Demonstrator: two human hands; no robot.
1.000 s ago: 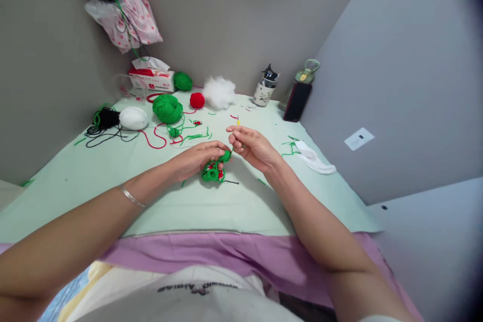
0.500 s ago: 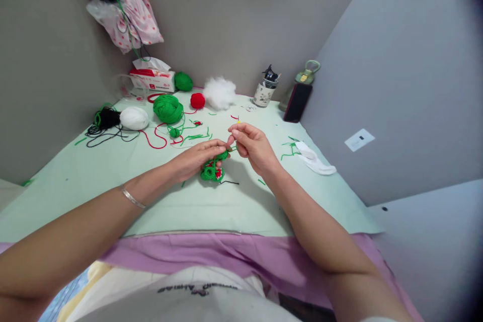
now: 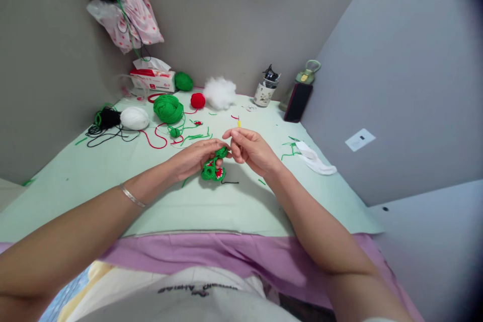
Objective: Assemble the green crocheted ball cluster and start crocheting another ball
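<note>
My left hand is closed around a small green crocheted piece with red and white patches, above the middle of the table. A rounded green end of it pokes up between the fingertips, and a short black yarn tail trails off its lower right. My right hand is beside that rounded end, its fingertips bent together as in a pinch. Whatever they hold, if anything, is too small or hidden to make out. Just beyond the right fingers a small yellow stick-like thing shows, partly covered by the hand.
Beyond my hands lie a green yarn ball, a white one, a red one and white stuffing. A tissue box, a cup of tools and a phone stand behind. Right lies white cloth.
My right hand has lowered slightly, its fingers shifting beside the piece; more of the yellow thing shows. My left fingers have shifted, exposing more of the rounded green end.
</note>
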